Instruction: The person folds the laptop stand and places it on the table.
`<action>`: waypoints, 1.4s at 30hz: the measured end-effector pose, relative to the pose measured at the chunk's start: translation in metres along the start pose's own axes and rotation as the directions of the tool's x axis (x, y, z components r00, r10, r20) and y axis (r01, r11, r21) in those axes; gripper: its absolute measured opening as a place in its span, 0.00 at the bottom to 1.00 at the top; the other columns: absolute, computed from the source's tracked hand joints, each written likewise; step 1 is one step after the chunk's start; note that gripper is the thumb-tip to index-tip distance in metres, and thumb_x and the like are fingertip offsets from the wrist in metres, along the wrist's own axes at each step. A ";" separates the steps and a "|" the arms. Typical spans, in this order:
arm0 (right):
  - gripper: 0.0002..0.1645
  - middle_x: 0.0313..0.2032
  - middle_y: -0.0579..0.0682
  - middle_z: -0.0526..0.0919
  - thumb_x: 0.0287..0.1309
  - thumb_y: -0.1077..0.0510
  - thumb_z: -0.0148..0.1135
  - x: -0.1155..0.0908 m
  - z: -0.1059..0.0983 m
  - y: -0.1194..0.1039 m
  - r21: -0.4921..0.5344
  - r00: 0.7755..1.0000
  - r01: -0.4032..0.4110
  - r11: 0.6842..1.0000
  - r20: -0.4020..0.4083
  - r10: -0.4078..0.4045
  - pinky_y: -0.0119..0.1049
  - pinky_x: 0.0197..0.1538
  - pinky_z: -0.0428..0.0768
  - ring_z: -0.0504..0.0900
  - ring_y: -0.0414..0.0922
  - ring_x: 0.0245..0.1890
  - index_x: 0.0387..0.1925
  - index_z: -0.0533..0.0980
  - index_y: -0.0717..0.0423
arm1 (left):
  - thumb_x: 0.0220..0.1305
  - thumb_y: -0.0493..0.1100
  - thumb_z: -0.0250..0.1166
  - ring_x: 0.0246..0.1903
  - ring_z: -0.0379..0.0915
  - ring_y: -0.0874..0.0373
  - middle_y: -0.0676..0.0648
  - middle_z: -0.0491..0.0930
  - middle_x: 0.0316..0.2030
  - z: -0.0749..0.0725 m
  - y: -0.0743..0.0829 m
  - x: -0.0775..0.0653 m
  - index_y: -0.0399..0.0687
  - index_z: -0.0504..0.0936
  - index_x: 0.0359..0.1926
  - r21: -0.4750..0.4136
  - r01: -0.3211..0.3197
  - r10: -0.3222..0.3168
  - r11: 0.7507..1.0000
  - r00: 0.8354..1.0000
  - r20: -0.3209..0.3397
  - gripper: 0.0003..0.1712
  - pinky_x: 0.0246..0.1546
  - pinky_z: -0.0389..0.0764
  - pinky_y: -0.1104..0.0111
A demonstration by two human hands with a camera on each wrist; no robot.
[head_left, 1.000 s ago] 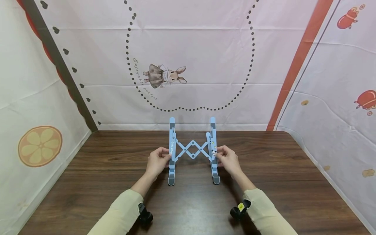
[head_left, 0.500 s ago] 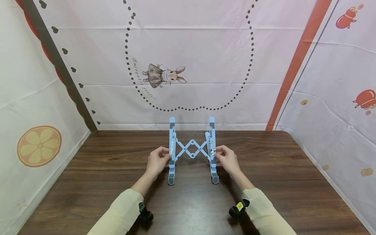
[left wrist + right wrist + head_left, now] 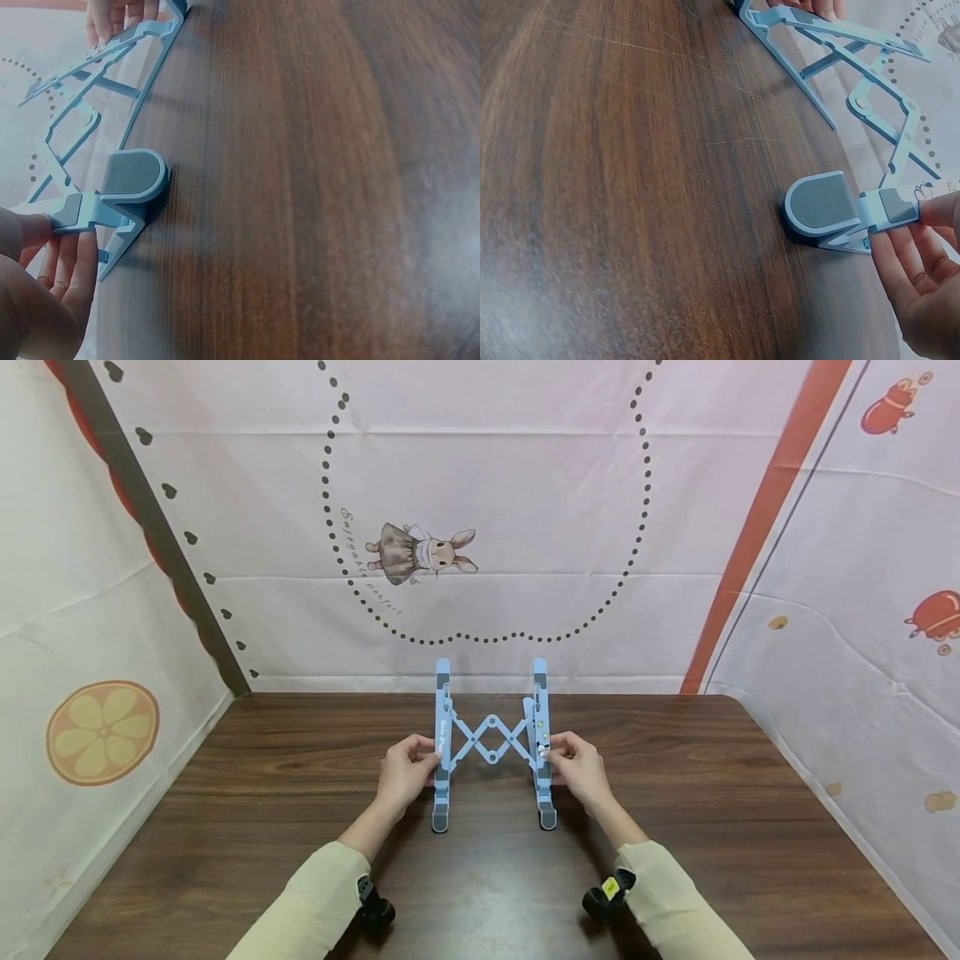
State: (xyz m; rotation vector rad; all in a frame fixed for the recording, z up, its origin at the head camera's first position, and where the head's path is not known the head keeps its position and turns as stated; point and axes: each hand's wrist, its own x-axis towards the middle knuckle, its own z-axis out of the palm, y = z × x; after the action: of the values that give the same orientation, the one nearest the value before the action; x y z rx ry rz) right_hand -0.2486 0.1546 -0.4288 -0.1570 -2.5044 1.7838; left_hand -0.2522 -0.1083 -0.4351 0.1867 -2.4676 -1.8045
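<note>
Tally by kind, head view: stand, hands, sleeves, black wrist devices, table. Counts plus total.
Light-blue folding stand: 1
Hands: 2 (left hand, right hand)
Pale yellow sleeves: 2 (left sleeve, right sleeve)
Black wrist devices: 2 (left device, right device)
Wooden table: 1
Total: 8

A light-blue folding stand with dark grey pads rests on the dark brown wood-grain desk, its two long bars joined by crossed links. The person's left hand pinches the left bar and the right hand the right bar. Both arms wear pale yellow-green sleeves. Behind the desk hangs a whitish cloth backdrop printed with a sideways rabbit in a skirt.
</note>
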 end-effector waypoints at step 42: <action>0.11 0.32 0.55 0.80 0.55 0.63 0.60 0.000 0.010 0.000 0.027 1.000 0.011 1.000 -0.005 -0.011 0.42 0.32 0.83 0.79 0.44 0.26 0.42 0.77 0.56 | 0.58 0.35 0.63 0.29 0.80 0.53 0.43 0.82 0.32 0.011 0.002 -0.002 0.45 0.80 0.39 -0.045 0.005 -0.004 0.999 1.000 0.010 0.07 0.26 0.82 0.67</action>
State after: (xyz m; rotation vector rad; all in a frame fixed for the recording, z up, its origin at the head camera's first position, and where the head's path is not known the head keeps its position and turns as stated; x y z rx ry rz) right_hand -0.2494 0.1450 -0.4316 -0.1459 -2.4720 1.8100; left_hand -0.2516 -0.0972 -0.4370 0.1813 -2.4321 -1.8654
